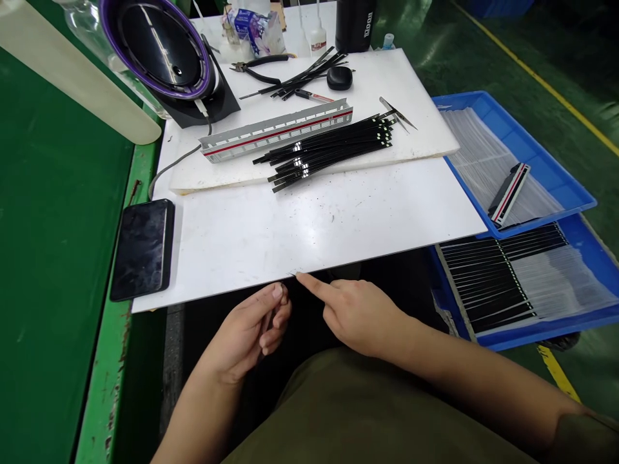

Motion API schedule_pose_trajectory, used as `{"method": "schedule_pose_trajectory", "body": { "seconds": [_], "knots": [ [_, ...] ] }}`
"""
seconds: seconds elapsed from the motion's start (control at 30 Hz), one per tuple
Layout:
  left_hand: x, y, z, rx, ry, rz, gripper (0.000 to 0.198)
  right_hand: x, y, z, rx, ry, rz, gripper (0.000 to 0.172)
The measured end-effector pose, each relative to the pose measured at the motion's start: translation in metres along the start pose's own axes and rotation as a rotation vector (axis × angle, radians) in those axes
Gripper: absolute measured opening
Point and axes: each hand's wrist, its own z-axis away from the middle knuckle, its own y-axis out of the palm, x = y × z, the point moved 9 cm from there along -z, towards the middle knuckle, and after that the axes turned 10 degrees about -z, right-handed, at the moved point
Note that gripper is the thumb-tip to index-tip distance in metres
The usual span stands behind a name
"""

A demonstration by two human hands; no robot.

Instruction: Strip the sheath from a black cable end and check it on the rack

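Observation:
My left hand (249,328) hangs below the near edge of the white board (314,225), fingers curled around what looks like a thin dark strip. My right hand (360,316) is beside it, index finger stretched out, its tip touching the board's edge; nothing is in that hand. Farther back, a loose pile of black strips (329,151) lies on a thicker white slab (416,129), next to a grey rail with a red stripe (275,132). Tweezers (396,113) rest right of the pile.
A dark phone (142,248) lies at the board's left edge. A purple-ringed lamp (159,45), pliers (256,67), a black case (339,77) and a black bottle (355,22) stand at the back. Two blue trays (575,193) (556,328) with strips sit right.

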Motion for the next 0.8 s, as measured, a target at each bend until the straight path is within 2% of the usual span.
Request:
{"method": "schedule_pose_trajectory", "body": {
  "seconds": [0.27, 0.53, 0.8],
  "knots": [
    [-0.002, -0.012, 0.003, 0.02, -0.047, 0.177, 0.022, -0.002, -0.008, 0.001, -0.016, 0.02, -0.093, 0.066],
    [0.001, -0.009, -0.002, 0.018, -0.065, 0.063, 0.027, 0.004, 0.001, -0.012, 0.096, -0.02, -0.076, 0.065],
    [-0.002, -0.01, -0.005, 0.003, -0.056, -0.022, 0.028, 0.011, -0.002, -0.016, 0.113, -0.07, -0.132, 0.065]
  ]
}}
